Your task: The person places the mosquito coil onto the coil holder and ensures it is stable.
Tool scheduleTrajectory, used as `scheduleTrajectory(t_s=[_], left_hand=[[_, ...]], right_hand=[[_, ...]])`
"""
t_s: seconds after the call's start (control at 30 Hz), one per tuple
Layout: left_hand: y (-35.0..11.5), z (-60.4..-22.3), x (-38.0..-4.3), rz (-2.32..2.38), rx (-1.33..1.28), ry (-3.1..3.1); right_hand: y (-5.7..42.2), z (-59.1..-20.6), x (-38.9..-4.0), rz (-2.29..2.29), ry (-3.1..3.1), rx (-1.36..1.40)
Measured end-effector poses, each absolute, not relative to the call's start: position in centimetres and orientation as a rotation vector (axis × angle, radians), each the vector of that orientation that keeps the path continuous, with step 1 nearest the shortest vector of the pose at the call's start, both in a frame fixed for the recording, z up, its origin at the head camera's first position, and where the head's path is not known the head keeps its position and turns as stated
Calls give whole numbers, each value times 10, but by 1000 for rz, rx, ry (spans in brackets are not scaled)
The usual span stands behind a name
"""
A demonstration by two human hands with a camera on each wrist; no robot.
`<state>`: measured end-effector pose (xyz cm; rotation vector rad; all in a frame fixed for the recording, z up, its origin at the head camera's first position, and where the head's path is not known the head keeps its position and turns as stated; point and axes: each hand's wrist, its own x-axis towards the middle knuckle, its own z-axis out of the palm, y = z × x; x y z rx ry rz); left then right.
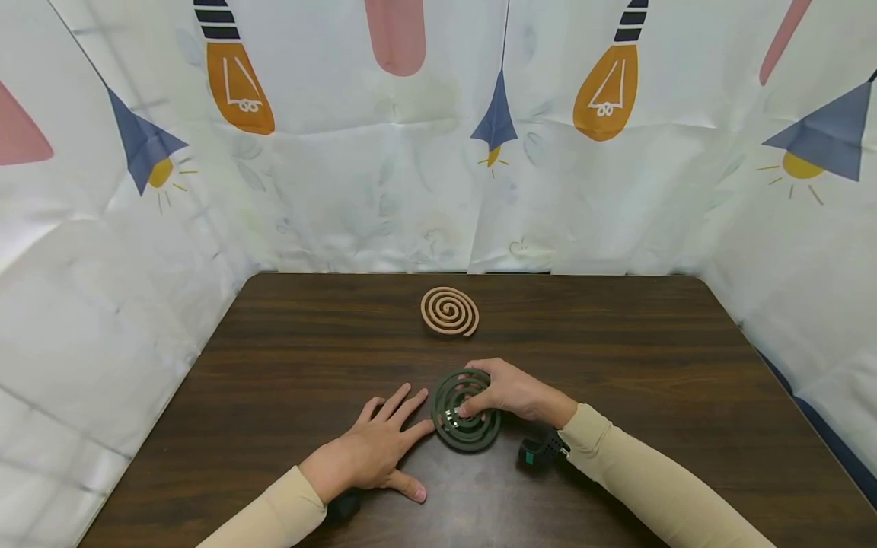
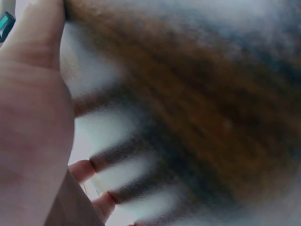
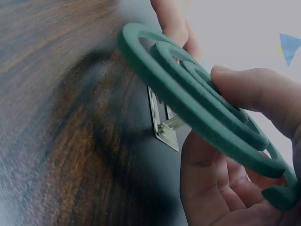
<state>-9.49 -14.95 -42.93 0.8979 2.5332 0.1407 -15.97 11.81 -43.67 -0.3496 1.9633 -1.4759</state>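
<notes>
A green mosquito coil (image 3: 188,107) is held tilted above the table by my right hand (image 1: 517,392), thumb on its upper side and the other fingers beneath. Under the coil, a small metal coil stand (image 3: 165,135) with an upright prong lies on the tabletop. My left hand (image 1: 380,441) rests on the table with fingers spread. Its index finger reaches the coil's left edge in the head view; whether it touches the coil or the stand cannot be told. In the left wrist view the palm and fingertips (image 2: 83,170) appear beside the blurred tabletop.
Farther back on the dark wooden table (image 1: 308,342) lies a tan mosquito coil (image 1: 448,310). White curtains (image 1: 342,190) printed with lamps and bulbs surround the back and sides. Each wrist carries a small black camera (image 1: 537,450).
</notes>
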Motion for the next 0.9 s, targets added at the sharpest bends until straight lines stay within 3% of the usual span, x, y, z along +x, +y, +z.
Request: scheduleTrajectory(t_s=[0.9], left_hand=[[-150, -424, -93, 149, 891, 2538]], right_hand=[[116, -433, -159, -1463, 1967, -321]])
